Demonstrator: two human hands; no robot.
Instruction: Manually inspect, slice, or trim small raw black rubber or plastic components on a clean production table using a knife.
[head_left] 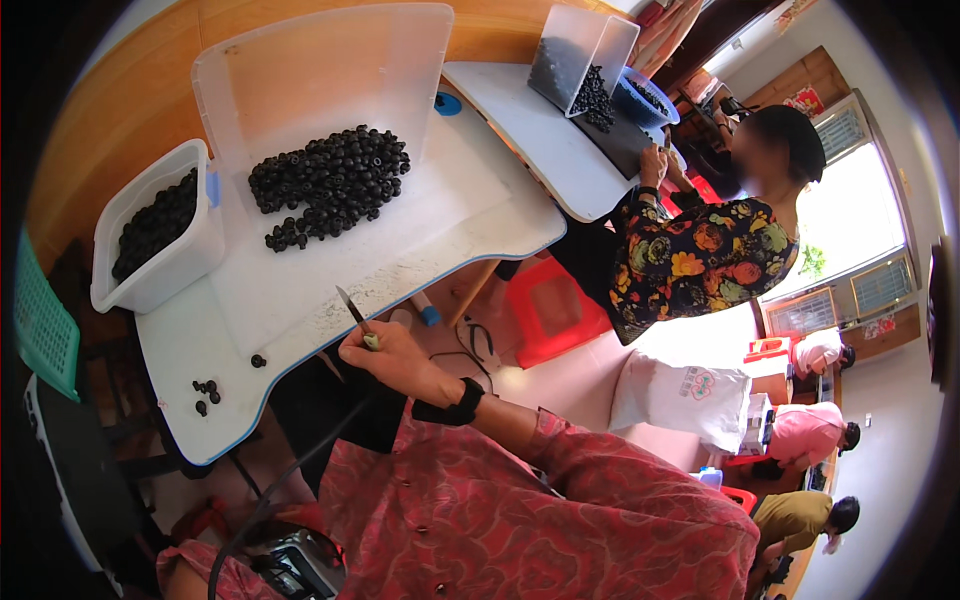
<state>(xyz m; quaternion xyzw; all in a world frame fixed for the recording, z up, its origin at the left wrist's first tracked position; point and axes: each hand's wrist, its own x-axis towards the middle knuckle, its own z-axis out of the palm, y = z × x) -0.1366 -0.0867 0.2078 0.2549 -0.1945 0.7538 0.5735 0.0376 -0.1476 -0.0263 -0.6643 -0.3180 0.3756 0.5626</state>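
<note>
Gripping a thin blade tool (pixel 352 309) tight in right hand (pixel 392 355), near table (pixel 180 345) edge; left hand not in view. Dark bead pile (pixel 330 185) sits far-left. Tip's exposed, w/ a slip it could prob nick skin.

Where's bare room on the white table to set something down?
Free: white table right of the black bead pile, up to the edge; also the strip between the pile and the right hand holding a thin tool. Crowded: left side, by the white bin and loose beads.
</note>
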